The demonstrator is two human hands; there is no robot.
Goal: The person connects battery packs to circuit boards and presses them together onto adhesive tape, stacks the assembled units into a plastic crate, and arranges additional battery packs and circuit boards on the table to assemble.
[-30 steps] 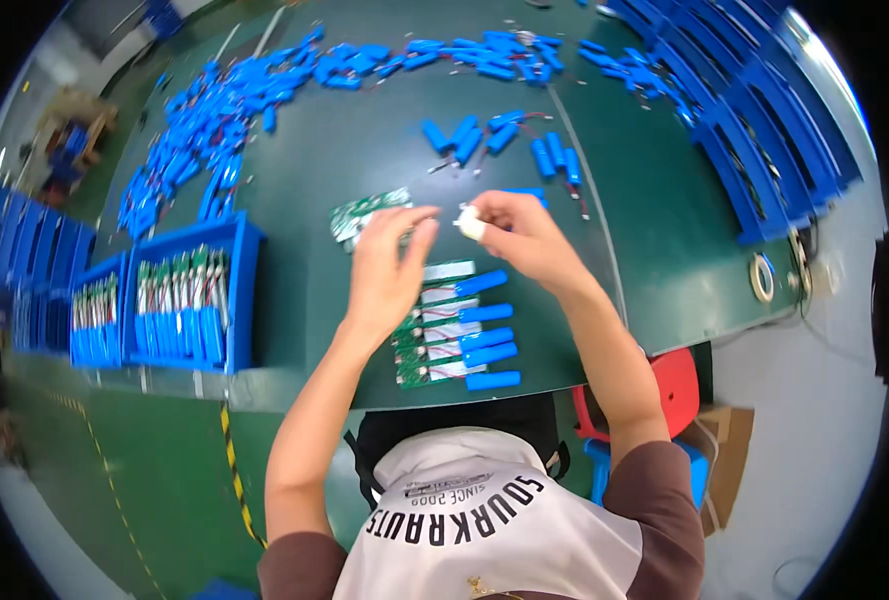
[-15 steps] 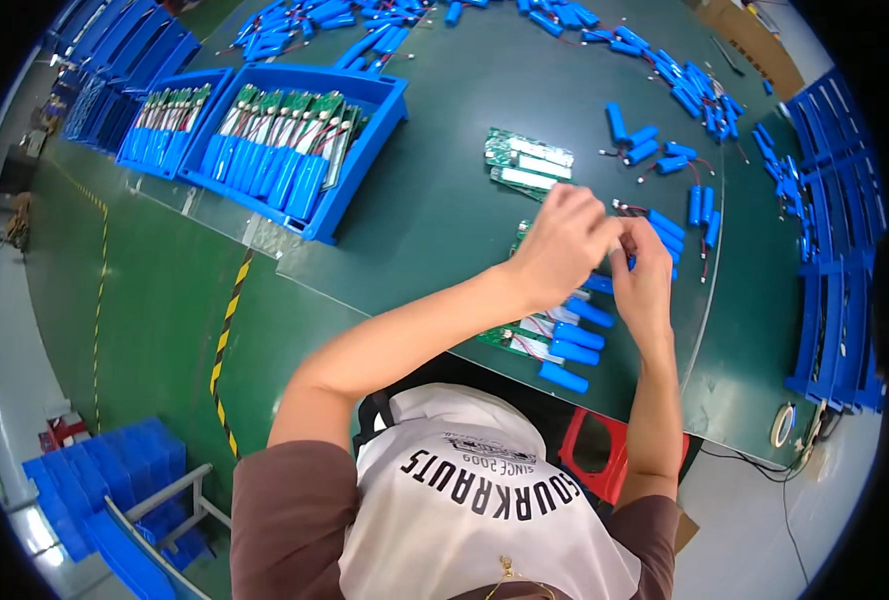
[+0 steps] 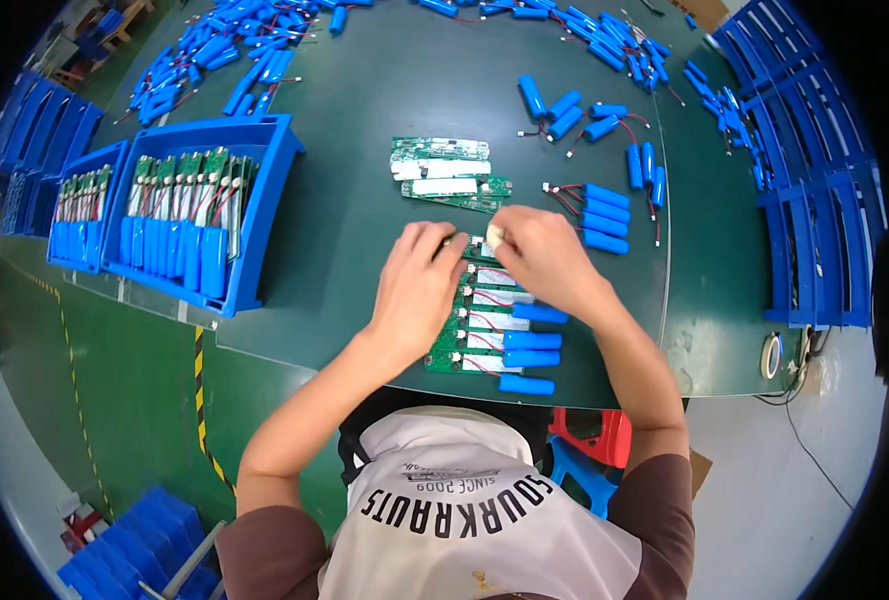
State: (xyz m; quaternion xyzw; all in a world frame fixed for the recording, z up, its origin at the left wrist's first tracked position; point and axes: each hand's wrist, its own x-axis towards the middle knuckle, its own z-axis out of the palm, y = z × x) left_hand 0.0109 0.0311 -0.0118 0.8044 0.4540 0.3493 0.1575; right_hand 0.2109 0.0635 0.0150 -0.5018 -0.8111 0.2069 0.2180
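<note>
My left hand (image 3: 416,285) is at the left end of the top board in a column of green circuit boards (image 3: 447,325), its fingertips drawn together there; whatever they pinch is hidden. Fingers curled, my right hand (image 3: 547,255) is over the right part of that same board. Something small and pale shows at its fingertips, too unclear to name. Lower boards in the column are wired to blue cylindrical batteries (image 3: 531,341) at their right ends. Beyond my hands lies a loose stack of circuit boards (image 3: 440,165). Several wired batteries (image 3: 605,215) lie side by side right of my right hand.
Blue bins (image 3: 282,170) at the left hold upright boards with batteries. More loose batteries (image 3: 219,40) are heaped at the far left, with others (image 3: 604,45) along the far right. Stacked blue trays (image 3: 814,180) and a tape roll (image 3: 770,355) are at the right.
Both hands have moved from near the row of batteries to the top board of the column and are further apart. The view has shifted, so the table appears moved left.
</note>
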